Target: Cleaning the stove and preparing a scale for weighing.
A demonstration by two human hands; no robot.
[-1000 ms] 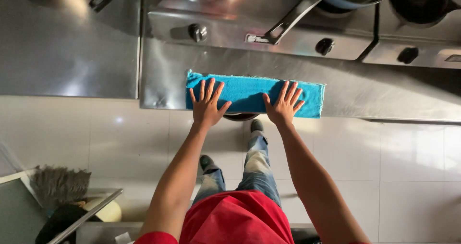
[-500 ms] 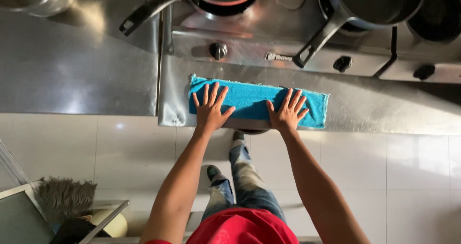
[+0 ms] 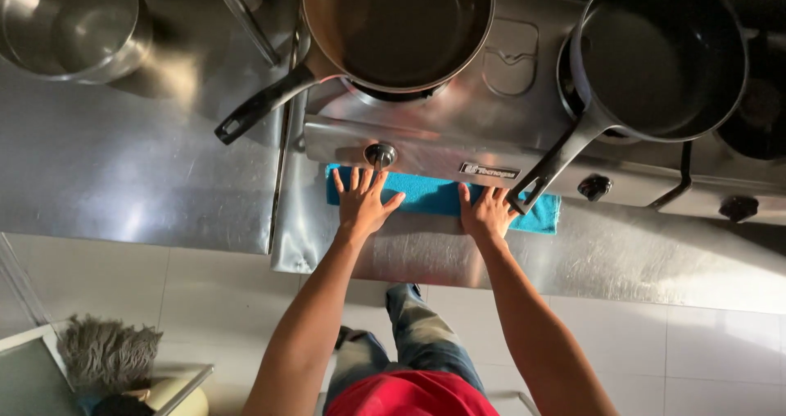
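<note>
A blue cloth [image 3: 430,194] lies flat against the steel front panel [image 3: 458,252] of the stove, just under the knob strip. My left hand [image 3: 361,202] presses on the cloth's left end with fingers spread, right below a round knob [image 3: 380,154]. My right hand [image 3: 485,211] presses flat on the cloth's right half, close to the handle of the dark pot. Both palms lie on the cloth without gripping it.
A brown frying pan [image 3: 399,24] and a dark pot [image 3: 661,54] sit on the burners, handles sticking out toward me. A steel pot [image 3: 72,21] stands on the counter at upper left. More knobs [image 3: 594,187] follow to the right. A mop head [image 3: 106,353] lies low left.
Both hands have pushed the cloth up the steel panel, from its lower edge to just under the knobs. The view has tilted up, showing the pans.
</note>
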